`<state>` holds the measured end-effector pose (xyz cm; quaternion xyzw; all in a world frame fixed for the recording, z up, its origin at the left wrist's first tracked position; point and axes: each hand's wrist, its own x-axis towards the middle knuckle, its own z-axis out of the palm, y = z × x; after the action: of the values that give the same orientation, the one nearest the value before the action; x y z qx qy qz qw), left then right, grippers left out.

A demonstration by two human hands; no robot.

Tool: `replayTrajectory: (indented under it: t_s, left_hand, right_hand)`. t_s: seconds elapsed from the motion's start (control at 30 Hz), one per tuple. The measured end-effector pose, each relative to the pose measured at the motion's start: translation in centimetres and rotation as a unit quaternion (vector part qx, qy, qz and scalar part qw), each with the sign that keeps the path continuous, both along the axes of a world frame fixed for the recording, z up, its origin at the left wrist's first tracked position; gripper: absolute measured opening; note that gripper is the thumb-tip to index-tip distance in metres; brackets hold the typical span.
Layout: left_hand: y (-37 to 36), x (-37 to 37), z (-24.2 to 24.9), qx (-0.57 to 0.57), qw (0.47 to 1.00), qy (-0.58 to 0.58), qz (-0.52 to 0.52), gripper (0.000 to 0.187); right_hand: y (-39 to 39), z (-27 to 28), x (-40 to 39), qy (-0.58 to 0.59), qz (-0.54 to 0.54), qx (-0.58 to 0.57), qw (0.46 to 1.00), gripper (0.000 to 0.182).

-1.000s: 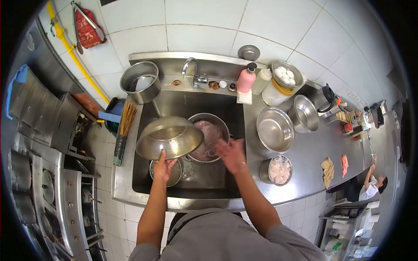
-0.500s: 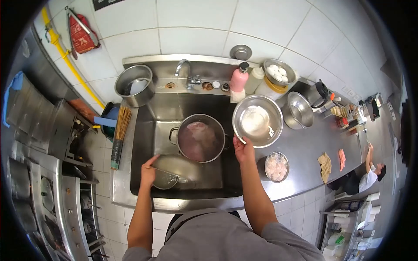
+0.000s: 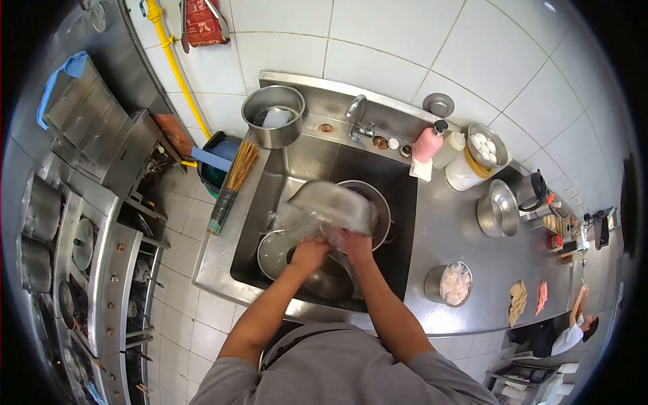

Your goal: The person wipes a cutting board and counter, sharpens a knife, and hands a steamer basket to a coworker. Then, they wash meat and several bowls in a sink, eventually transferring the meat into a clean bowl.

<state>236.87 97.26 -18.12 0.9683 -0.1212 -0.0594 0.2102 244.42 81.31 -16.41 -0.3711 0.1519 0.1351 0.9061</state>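
Over the sink [image 3: 324, 145], a steel bowl [image 3: 331, 204] is tilted on its side and blurred by motion, with water spilling from it. My right hand [image 3: 356, 244] grips its lower rim. Close beside it, my left hand [image 3: 312, 254] is at the bowl's lower left; its fingers are partly hidden and blurred by the water. Behind the bowl stands a pot [image 3: 381, 202], mostly covered by it. Below my hands, a round metal vessel [image 3: 272, 253] with water and a second metal bowl [image 3: 331, 280] lie in the sink.
A deep pot [image 3: 273, 138] and a brush of thin sticks [image 3: 233, 185] are at the sink's left. Along the right stand a pink bottle [image 3: 427, 143], an egg bowl [image 3: 487, 146], an empty bowl [image 3: 498, 209] and a container of pale pieces [image 3: 455, 283]. A person [image 3: 572, 337] is far right.
The steel bowl has moved left from the counter to over the sink and tipped. My right hand moved with it, and my left hand came right, beside it. The view has shifted.
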Motion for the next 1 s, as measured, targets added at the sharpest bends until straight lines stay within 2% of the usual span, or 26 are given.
replayTrajectory:
  t_s: [0.03, 0.07, 0.1, 0.13, 0.17, 0.23, 0.27, 0.3, 0.37, 0.4, 0.43, 0.47, 0.5, 0.53, 0.6, 0.63, 0.67, 0.7, 0.73, 0.8, 0.93, 1.0]
  left_hand:
    - [0.6, -0.2, -0.4, -0.027, 0.999, -0.018, 0.016, 0.05]
    - [1.1, -0.5, -0.7, -0.055, 0.997, -0.034, 0.033, 0.05]
    - [1.7, -0.8, -0.7, -0.057, 0.997, -0.032, 0.034, 0.05]
    - [2.5, -1.2, -0.3, -0.086, 0.995, -0.031, 0.04, 0.052]
    - [3.3, -1.6, 0.2, -0.115, 0.992, -0.031, 0.046, 0.053]
    - [5.0, -2.7, 1.6, -0.134, 0.988, -0.044, 0.063, 0.054]
    - [5.8, -3.4, 2.3, -0.151, 0.984, -0.056, 0.077, 0.056]
    - [6.5, -4.0, 3.0, -0.153, 0.984, -0.057, 0.078, 0.056]
    - [7.5, -4.7, 4.0, -0.2, 0.97, -0.067, 0.122, 0.052]
    - [7.7, -4.9, 4.6, -0.208, 0.965, -0.092, 0.129, 0.054]
    - [7.5, -4.9, 4.8, -0.209, 0.965, -0.092, 0.129, 0.054]
    - [7.3, -5.0, 4.9, -0.203, 0.966, -0.111, 0.114, 0.056]
    - [7.3, -5.1, 5.1, -0.196, 0.967, -0.13, 0.099, 0.057]
    - [6.9, -5.0, 5.1, -0.173, 0.972, -0.143, 0.066, 0.055]
    - [5.9, -4.9, 4.7, -0.133, 0.982, -0.132, 0.033, 0.053]
    - [5.3, -4.9, 4.3, -0.099, 0.988, -0.115, 0.002, 0.051]
    - [4.7, -4.7, 3.8, -0.07, 0.994, -0.084, -0.002, 0.054]
    - [4.1, -4.4, 3.2, -0.07, 0.994, -0.086, 0.002, 0.054]
    - [3.4, -4.3, 2.8, -0.065, 0.996, -0.065, -0.004, 0.054]
    - [1.8, -3.2, 1.7, -0.035, 0.999, -0.033, -0.025, 0.049]
    - [-1.3, -1.1, 1.2, 0.034, 0.998, 0.046, -0.041, 0.041]
    - [-2.4, 0.1, -1.2, 0.075, 0.988, 0.132, -0.004, 0.035]
  right_hand:
    - [-0.8, -2.1, 1.4, -0.151, 0.027, -0.132, 0.979, 0.04]
    - [-1.8, -3.4, 2.4, -0.295, 0.054, -0.259, 0.918, 0.05]
    - [-2.8, -3.0, 3.1, -0.293, 0.057, -0.26, 0.918, 0.05]
    - [-3.9, -1.9, 3.9, -0.35, 0.02, -0.412, 0.841, 0.057]
    - [-4.9, -0.5, 4.2, -0.397, -0.017, -0.549, 0.735, 0.063]
    - [-6.7, 5.5, 3.2, -0.215, 0.076, -0.597, 0.769, 0.072]
    - [-8.2, 5.1, 3.2, -0.161, 0.096, -0.622, 0.761, 0.076]
    - [-9.1, 4.0, 2.8, -0.161, 0.097, -0.623, 0.759, 0.076]
    - [-11.0, -0.8, 2.2, -0.168, 0.11, -0.735, 0.648, 0.089]
    - [-10.6, -3.0, 1.8, -0.135, 0.105, -0.751, 0.638, 0.089]
    - [-10.0, -5.6, 2.2, -0.155, 0.08, -0.763, 0.622, 0.088]
    - [-8.2, -3.0, 1.8, -0.05, 0.109, -0.671, 0.732, 0.078]
    - [-6.3, 0.3, 1.4, 0.056, 0.135, -0.555, 0.819, 0.068]
    - [-6.5, -0.8, 1.4, 0.055, 0.133, -0.551, 0.822, 0.068]
    - [-7.5, -4.6, 2.1, 0.152, 0.14, -0.304, 0.93, 0.055]
    - [-7.4, -4.8, 1.3, 0.147, 0.142, -0.303, 0.931, 0.055]
    - [-7.3, -5.0, 0.5, 0.147, 0.111, -0.25, 0.95, 0.049]
    - [-7.1, -5.4, -0.3, 0.149, 0.081, -0.196, 0.966, 0.043]
    - [-6.7, -5.9, -0.8, 0.149, 0.082, -0.196, 0.966, 0.043]
    - [-5.5, -6.7, -1.4, 0.174, 0.055, -0.051, 0.982, 0.044]
    - [-3.2, -4.0, -2.6, 0.128, 0.056, 0.014, 0.99, 0.044]
    - [-2.5, -3.2, -3.2, 0.011, 0.054, -0.014, 0.998, 0.038]
